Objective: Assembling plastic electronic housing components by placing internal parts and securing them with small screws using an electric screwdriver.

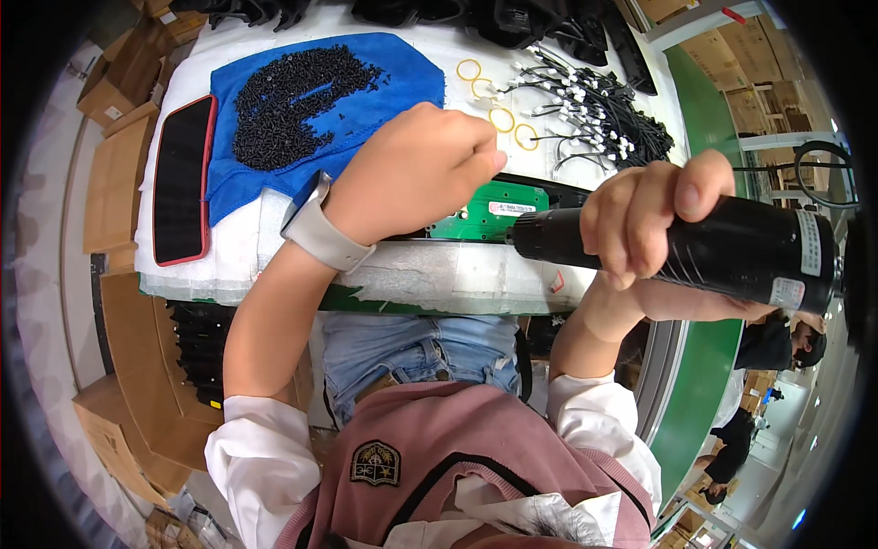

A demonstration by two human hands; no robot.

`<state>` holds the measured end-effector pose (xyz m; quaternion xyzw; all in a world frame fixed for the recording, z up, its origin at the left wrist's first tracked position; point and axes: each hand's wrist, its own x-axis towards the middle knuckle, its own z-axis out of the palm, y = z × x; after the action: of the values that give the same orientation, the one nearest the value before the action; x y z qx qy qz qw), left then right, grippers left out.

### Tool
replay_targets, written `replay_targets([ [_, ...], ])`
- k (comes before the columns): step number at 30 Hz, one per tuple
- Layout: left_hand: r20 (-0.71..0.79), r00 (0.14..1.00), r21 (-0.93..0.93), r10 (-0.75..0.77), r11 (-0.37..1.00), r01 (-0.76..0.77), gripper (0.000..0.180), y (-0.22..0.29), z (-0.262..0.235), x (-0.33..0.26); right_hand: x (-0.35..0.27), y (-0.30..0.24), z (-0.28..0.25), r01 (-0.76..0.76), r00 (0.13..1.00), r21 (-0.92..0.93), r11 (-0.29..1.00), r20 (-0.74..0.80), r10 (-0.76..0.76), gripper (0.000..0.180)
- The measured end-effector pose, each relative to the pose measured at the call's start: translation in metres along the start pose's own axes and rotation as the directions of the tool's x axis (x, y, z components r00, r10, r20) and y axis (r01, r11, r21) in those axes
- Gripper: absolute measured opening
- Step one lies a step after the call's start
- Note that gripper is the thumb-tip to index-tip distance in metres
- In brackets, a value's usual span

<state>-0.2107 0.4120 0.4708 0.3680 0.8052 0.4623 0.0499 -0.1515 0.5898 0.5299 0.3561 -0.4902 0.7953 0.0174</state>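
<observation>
Right hand (640,224): fingers wrapped tight around a black electric screwdriver (695,247), its nose pointing left toward the other hand.
Left hand (416,174): curled narrow, fingertips pinched together just above the screwdriver's nose (what they pinch is too small to tell).
Green circuit board (480,215): under the left hand, beside the tool's nose.
Black screws (288,101): heaped on a blue cloth (384,96) beyond the left hand.
Yellow rings (501,119): past the fingertips, beside the black cables (599,119).

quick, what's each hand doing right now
left hand: fingers pinched shut over the green circuit board; anything held is hidden
right hand: closed around the black electric screwdriver
</observation>
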Motion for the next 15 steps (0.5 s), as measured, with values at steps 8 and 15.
replay_targets([
  [8, 0.071, 0.954, -0.488, -0.293, 0.824, 0.289, 0.026, -0.001, 0.007, 0.005, -0.004, 0.008, 0.009, -0.062, 0.990, 0.044, 0.997, -0.124, 0.067, 0.073],
  [15, 0.139, 0.935, -0.589, -0.327, 0.731, 0.344, 0.029, -0.002, 0.004, 0.003, -0.009, 0.006, 0.025, -0.053, 0.995, 0.090, 0.995, -0.079, 0.060, 0.030],
])
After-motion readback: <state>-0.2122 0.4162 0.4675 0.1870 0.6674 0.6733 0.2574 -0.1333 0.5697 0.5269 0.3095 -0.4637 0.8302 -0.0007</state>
